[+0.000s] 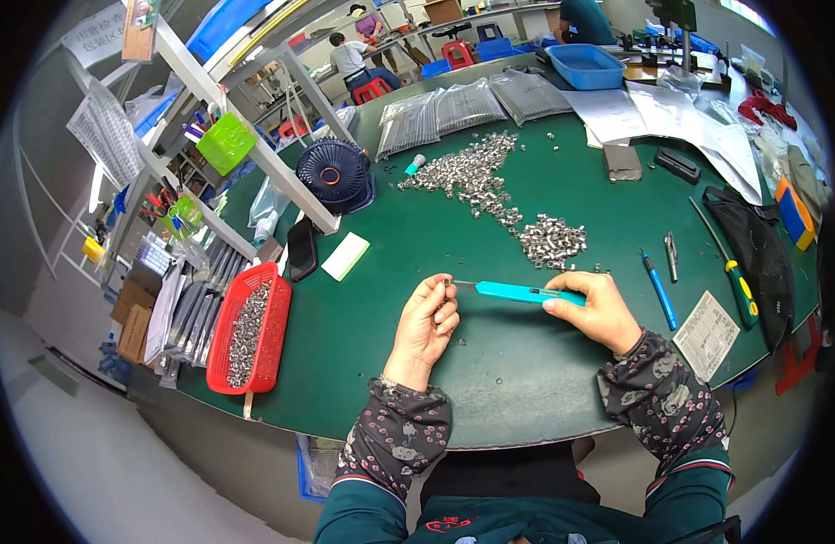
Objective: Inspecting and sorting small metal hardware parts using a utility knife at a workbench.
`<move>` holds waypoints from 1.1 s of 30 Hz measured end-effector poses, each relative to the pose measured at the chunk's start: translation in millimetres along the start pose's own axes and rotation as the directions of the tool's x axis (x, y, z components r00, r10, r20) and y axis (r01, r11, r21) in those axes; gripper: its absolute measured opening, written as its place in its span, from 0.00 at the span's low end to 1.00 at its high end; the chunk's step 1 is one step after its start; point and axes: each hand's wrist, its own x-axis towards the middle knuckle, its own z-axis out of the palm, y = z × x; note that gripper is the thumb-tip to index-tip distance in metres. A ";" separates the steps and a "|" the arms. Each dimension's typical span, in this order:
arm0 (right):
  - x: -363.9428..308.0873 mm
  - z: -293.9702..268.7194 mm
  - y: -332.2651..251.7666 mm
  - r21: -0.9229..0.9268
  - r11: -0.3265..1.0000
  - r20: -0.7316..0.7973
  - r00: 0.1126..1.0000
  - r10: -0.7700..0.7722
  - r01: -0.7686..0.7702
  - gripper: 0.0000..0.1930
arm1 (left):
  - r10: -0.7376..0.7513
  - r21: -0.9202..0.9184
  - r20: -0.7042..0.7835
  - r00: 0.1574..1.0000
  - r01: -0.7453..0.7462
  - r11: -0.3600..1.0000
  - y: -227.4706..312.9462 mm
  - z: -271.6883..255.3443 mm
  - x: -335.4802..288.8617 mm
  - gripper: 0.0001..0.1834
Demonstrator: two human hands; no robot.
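Left hand (422, 334) pinching a metal part (446, 283); right hand (600, 310) clasping a teal cutter (512, 291);
printed card (707, 335) lying at frame right.

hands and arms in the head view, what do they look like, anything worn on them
The left hand and right hand are ungloved. Dark oversleeves with pink and pale grey flowers run up from both wrists; beyond them show dark teal, red-and-white-trimmed sleeves.
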 end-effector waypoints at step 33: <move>-1.5 3.4 2.6 -0.064 0.996 -0.030 0.997 -0.069 0.067 0.15 | 0.018 0.066 -0.024 1.000 -0.017 0.998 -0.9 1.4 1.5 0.10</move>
